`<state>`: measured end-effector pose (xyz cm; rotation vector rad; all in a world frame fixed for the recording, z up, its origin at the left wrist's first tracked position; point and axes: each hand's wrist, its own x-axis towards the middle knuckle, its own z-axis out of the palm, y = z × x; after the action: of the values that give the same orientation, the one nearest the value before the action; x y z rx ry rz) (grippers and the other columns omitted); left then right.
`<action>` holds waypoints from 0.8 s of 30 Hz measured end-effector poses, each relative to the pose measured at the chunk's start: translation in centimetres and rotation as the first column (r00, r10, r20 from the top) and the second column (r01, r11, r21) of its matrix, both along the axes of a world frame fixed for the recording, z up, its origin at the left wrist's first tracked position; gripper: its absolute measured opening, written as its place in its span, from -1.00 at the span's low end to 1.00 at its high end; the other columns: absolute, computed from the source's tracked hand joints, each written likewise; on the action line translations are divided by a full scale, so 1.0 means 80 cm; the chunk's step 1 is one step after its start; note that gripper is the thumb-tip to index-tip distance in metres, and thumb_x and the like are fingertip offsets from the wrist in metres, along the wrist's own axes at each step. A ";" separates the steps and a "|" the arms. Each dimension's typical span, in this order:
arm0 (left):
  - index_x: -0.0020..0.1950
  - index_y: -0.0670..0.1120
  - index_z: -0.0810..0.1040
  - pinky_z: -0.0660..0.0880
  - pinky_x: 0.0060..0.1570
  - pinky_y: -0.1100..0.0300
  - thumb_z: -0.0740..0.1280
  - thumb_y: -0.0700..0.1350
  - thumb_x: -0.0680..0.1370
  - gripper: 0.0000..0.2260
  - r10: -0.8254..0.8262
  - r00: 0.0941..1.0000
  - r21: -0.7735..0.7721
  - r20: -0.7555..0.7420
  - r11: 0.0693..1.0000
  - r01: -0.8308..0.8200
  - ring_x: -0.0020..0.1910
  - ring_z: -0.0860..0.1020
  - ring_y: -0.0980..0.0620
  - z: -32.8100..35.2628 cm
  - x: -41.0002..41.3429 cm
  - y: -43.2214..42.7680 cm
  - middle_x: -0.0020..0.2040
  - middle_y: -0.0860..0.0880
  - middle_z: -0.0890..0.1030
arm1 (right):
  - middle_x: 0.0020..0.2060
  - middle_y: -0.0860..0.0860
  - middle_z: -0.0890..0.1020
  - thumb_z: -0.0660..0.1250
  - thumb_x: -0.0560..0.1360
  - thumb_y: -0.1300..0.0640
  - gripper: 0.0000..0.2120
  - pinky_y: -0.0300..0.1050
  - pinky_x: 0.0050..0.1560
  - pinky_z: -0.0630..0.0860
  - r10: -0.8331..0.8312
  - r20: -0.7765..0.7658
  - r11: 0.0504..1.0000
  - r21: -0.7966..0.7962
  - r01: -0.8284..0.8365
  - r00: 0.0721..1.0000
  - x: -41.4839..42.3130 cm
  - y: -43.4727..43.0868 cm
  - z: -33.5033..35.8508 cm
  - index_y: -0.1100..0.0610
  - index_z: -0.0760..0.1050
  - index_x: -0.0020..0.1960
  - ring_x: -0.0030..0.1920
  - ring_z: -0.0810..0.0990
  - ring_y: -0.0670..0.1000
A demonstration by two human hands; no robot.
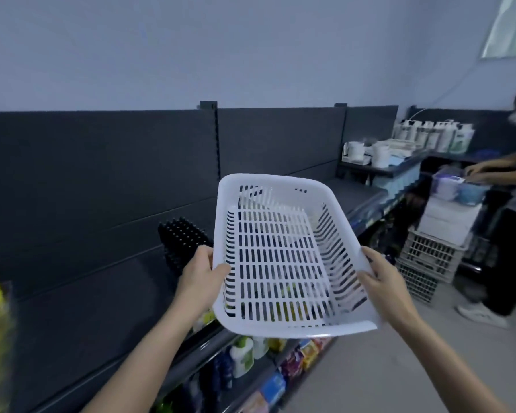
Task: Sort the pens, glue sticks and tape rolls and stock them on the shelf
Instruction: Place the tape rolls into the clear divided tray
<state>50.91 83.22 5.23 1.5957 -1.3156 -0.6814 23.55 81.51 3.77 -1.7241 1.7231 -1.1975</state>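
While tilting above the shelf point(87, 308), basket point(268, 178): being held up (white, slotted)
Left hand point(201, 277): gripping its left rim
Right hand point(385, 281): gripping its right rim

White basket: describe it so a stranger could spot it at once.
Find the long dark shelf unit; in front of it, the left hand and right hand grip the white basket by its sides. It is empty and held in the air, unlike the stacked crates on the floor at right.
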 end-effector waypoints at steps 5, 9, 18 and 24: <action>0.02 -0.12 0.42 0.45 -0.21 0.12 0.27 -0.17 0.52 -0.90 -0.036 0.999 -0.020 -0.034 0.999 0.035 -0.16 0.53 0.05 -0.009 -0.058 -0.119 -0.11 0.04 0.54 | 0.01 0.00 0.52 0.18 0.54 0.31 -0.57 -0.22 -0.28 0.43 -0.038 -0.022 0.999 -0.026 0.037 0.999 -0.059 -0.110 0.005 0.16 0.30 0.40 -0.18 0.53 -0.01; 0.00 -0.09 0.41 0.43 -0.18 0.11 0.25 -0.14 0.53 -0.92 -0.047 0.997 -0.035 -0.063 0.998 0.045 -0.12 0.52 0.02 0.004 -0.102 -0.220 -0.11 0.05 0.52 | 0.02 0.03 0.57 0.23 0.54 0.23 -0.58 -0.10 -0.24 0.50 -0.106 0.039 0.993 -0.046 0.108 0.994 -0.102 -0.193 0.015 0.13 0.31 0.39 -0.12 0.59 0.07; 0.02 -0.10 0.44 0.53 -0.06 0.01 0.21 -0.09 0.54 -0.88 0.046 0.997 -0.019 -0.069 0.999 -0.047 -0.10 0.58 -0.06 0.007 -0.179 -0.400 -0.08 -0.02 0.60 | 0.05 0.02 0.54 0.26 0.52 0.24 -0.67 0.04 -0.06 0.55 -0.077 0.257 0.995 -0.040 0.090 0.963 -0.174 -0.375 0.014 0.14 0.37 0.27 -0.05 0.57 0.03; 0.06 -0.12 0.45 0.52 -0.06 -0.02 0.21 -0.11 0.54 -0.86 0.104 0.981 -0.046 -0.165 0.993 -0.113 -0.06 0.58 -0.07 0.006 -0.243 -0.496 -0.01 -0.09 0.59 | 0.04 0.00 0.51 0.24 0.53 0.27 -0.66 -0.08 -0.06 0.43 0.065 0.293 0.996 -0.085 -0.042 0.954 -0.232 -0.528 0.016 0.18 0.37 0.30 -0.03 0.51 -0.01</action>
<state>31.43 43.52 5.71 1.5226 -1.1112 -0.6871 5.01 39.24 5.05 -1.5309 1.4609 -1.4326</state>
